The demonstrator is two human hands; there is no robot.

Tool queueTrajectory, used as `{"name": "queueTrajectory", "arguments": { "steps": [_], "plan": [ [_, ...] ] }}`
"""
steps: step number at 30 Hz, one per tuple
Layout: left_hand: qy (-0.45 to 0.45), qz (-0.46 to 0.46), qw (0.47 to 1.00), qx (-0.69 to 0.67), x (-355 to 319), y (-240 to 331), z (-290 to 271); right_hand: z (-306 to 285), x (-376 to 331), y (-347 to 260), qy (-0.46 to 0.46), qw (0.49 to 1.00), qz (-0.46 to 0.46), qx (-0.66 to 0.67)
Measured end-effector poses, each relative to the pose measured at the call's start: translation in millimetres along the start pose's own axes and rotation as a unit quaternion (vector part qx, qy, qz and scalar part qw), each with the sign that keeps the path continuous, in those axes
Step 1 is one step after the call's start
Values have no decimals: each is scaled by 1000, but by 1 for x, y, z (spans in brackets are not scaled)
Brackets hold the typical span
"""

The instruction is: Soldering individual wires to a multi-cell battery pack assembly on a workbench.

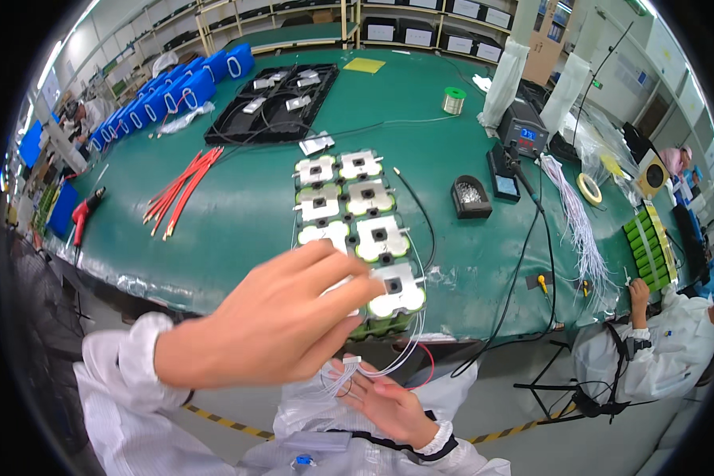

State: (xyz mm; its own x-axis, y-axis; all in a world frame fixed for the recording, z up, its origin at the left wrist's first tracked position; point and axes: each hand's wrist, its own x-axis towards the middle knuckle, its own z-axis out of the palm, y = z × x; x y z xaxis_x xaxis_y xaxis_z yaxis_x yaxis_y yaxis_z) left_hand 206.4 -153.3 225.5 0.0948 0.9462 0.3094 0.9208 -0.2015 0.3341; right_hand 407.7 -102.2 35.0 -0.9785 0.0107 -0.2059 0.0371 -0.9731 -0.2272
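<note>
A long green battery pack (362, 226) with silver metal tabs on top lies on the green table (246, 206), its near end at the table's front edge. My left hand (293, 317) reaches over that near end, fingers pinched at a tab beside thin white wires. My right hand (389, 404) is below the table edge, palm up and fingers apart, with a small white connector (351, 361) and its thin white wires (389, 361) resting on the fingertips. A red wire loops under the pack's end.
A bundle of red wires (181, 190) lies left of the pack. A black tray (274, 103) and blue boxes (174, 95) are at the back, with a solder spool (453, 100), soldering station (522, 131) and white wires (579, 230) at right. A person in white (658, 341) sits at right.
</note>
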Motion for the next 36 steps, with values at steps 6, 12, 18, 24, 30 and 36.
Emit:
{"name": "queueTrajectory", "arguments": {
  "steps": [6, 12, 18, 24, 30, 36],
  "plan": [
    [87, -196, 964, -158, -115, 7, 89, 1, -1, 14, 23, 973, -92, -209],
    [190, -255, 913, -255, -145, 22, 143, -9, 7, 38, 124, 957, -166, -203],
    [117, -181, 941, -260, -117, 23, 142, -11, -9, 42, 113, 918, -185, -333],
    [77, -172, 904, -383, -124, 17, 148, -8, -24, 60, 149, 888, -240, -363],
    [95, -165, 900, -393, -127, 25, 161, -23, -32, 80, 209, 890, -243, -323],
    [188, -96, 957, -196, -158, 23, 190, -22, -50, 80, 256, 880, -242, -319]
  ]
}}
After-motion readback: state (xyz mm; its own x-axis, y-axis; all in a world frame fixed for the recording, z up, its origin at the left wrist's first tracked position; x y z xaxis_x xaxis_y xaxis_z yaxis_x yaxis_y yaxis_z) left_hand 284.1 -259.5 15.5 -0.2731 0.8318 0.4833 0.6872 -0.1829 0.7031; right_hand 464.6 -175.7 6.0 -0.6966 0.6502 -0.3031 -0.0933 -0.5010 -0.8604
